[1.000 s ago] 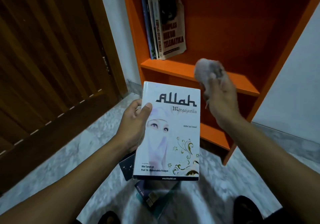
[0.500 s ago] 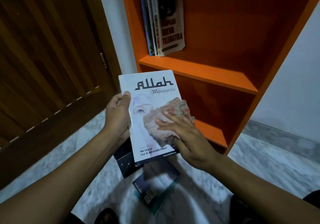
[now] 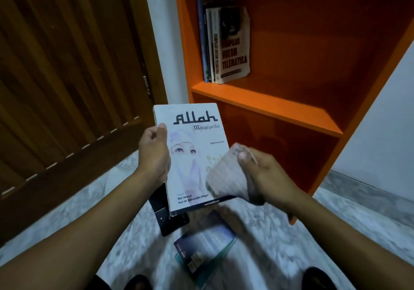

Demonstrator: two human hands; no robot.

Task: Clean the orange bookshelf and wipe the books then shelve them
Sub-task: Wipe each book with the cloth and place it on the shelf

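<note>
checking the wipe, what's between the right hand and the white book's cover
A crumpled cloth, bunched under the right hand against the white book, in the head view.

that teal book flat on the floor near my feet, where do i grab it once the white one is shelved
Judging by its pose, take the teal book by its right long edge, coming from the right and above. It lies flat, cover up, on the floor, and that edge is clear. The black book crowds its far left corner.

Orange bookshelf point(image 3: 266, 105), white book point(image 3: 192, 155) w/ black title, grey-beige cloth point(image 3: 226, 177), mottled grey-white floor point(image 3: 125, 222), brown door point(image 3: 67, 77).
</note>
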